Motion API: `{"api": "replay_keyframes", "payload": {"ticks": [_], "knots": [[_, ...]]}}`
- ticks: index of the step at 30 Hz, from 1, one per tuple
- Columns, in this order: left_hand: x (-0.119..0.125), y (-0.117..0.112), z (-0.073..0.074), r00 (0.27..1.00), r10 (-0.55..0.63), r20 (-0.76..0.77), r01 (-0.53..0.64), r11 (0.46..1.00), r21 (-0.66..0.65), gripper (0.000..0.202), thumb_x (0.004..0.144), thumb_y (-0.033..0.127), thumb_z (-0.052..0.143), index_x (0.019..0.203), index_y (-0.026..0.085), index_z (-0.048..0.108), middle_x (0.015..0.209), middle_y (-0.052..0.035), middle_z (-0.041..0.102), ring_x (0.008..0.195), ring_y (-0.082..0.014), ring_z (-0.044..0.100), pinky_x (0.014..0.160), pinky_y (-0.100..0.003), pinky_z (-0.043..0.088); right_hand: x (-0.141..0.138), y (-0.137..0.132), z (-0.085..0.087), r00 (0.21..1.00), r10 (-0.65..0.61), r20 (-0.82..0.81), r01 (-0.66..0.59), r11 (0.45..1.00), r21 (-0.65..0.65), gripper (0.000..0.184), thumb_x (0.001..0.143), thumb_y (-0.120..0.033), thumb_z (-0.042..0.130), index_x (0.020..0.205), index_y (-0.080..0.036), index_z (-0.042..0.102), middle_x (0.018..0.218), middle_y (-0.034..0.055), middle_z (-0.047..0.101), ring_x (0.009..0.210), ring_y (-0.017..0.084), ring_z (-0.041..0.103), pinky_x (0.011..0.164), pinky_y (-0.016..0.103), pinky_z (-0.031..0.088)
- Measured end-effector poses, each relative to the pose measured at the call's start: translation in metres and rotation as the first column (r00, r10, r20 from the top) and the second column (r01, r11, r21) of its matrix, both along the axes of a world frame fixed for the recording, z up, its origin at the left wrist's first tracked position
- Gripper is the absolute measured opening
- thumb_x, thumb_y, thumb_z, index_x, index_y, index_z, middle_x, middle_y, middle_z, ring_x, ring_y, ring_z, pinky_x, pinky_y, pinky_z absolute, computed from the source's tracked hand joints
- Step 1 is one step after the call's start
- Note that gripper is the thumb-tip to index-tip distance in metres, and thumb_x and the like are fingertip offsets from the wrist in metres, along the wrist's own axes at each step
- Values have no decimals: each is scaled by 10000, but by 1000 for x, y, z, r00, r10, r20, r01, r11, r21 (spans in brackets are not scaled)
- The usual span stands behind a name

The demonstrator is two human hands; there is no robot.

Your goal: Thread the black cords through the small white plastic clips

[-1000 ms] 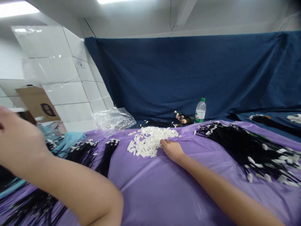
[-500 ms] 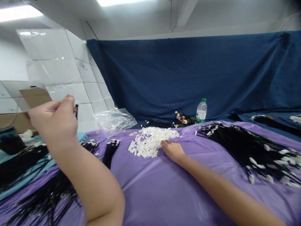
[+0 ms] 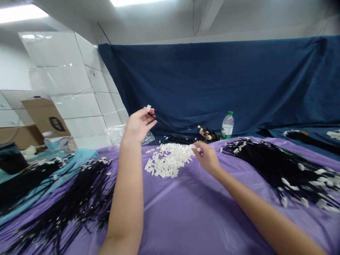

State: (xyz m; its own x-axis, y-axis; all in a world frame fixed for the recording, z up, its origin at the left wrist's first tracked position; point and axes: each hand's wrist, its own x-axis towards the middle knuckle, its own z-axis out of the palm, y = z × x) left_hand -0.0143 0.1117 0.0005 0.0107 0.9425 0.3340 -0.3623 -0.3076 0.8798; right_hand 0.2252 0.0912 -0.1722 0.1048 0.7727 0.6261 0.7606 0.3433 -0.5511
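My left hand [image 3: 139, 124] is raised in front of the blue curtain, thumb and finger pinched on a thin black cable with a small white connector [image 3: 148, 107] at its tip. The other fingers are loosely spread, and most of the cable is hidden. At the right side of a heap of small white plastic connectors [image 3: 170, 161] is my right hand [image 3: 208, 157]. Its thumb and forefinger are closed on a white connector [image 3: 194, 147], slightly blurred. The heap lies on the purple cloth [image 3: 172, 212].
Bundles of black cables [image 3: 82, 194] lie at left; a larger bundle with white ends [image 3: 281, 166] lies at right. At the back stand a green-capped bottle [image 3: 227, 125] and dried flowers [image 3: 205, 134]. A clear plastic bag [image 3: 116, 134] sits behind my left arm.
My left hand has swung right from the far left and turned, bringing the cable tip into view. My right hand has moved slightly right and up on the heap, now pinching a connector.
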Motion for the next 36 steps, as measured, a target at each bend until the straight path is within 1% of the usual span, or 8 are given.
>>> {"api": "replay_keyframes", "payload": {"ticks": [6, 10, 16, 19, 22, 26, 33, 36], "knots": [[43, 10, -18, 957, -288, -21, 273, 927, -259, 157, 813, 281, 599, 842, 145, 671, 780, -50, 582, 619, -100, 504, 589, -236, 469, 11, -8, 51, 964, 53, -261, -11, 987, 161, 386, 883, -452, 473, 1122, -156, 539, 947, 54, 620, 520, 60, 529, 505, 197, 443], [63, 0, -20, 889, -458, -7, 446, 869, -214, 103, 827, 163, 558, 828, 104, 642, 792, -58, 585, 615, -98, 567, 529, -205, 479, 7, -20, 95, 864, 317, -390, -245, 943, 224, 386, 786, -412, 631, 1076, -159, 594, 867, 23, 607, 483, 43, 504, 440, 174, 400], [68, -24, -11, 821, -546, -168, 532, 838, -122, 130, 862, 125, 478, 845, 68, 593, 816, -88, 614, 659, -130, 652, 614, -214, 548, 7, -43, 148, 852, 417, -316, -349, 903, 251, 275, 788, -352, 642, 992, -168, 646, 870, 29, 624, 538, 57, 530, 484, 192, 432], [67, -36, -5, 790, -563, -244, 553, 825, -113, 30, 834, 131, 530, 846, 106, 539, 763, -70, 624, 640, -139, 664, 638, -232, 557, 11, -57, 155, 882, 401, -249, -340, 906, 253, 232, 795, -329, 643, 975, -185, 666, 876, 25, 633, 578, 66, 536, 528, 204, 444], [66, -46, -1, 770, -564, -298, 555, 823, -122, 127, 791, 126, 570, 888, 161, 494, 675, -20, 604, 555, -136, 643, 518, -212, 524, 14, -72, 157, 913, 378, -154, -344, 916, 207, 230, 809, -327, 638, 998, -206, 691, 859, 24, 648, 612, 82, 547, 565, 218, 452], [63, -54, 3, 747, -539, -390, 534, 835, -131, 160, 762, 125, 543, 911, 179, 529, 627, 9, 556, 394, -106, 550, 292, -140, 288, 15, -87, 159, 936, 352, -20, -343, 922, 181, 218, 816, -309, 640, 1005, -220, 701, 833, 11, 654, 592, 75, 539, 571, 218, 439], [57, -65, 5, 734, -430, -526, 442, 890, -111, 102, 711, 115, 490, 776, 154, 558, 606, 16, 491, 338, -63, 455, 292, -163, 203, 8, -96, 159, 945, 315, 91, -327, 927, 184, 60, 790, -255, 677, 828, -209, 685, 720, -32, 638, 514, 52, 492, 501, 194, 378], [57, -69, 6, 721, -430, -544, 470, 880, -74, 92, 797, 195, 470, 748, 155, 536, 603, 36, 412, 338, -26, 361, 320, -167, 209, 2, -99, 160, 938, 324, 126, -346, 909, 232, 49, 790, -231, 678, 830, -221, 704, 766, -28, 648, 554, 55, 503, 540, 196, 390]]}}
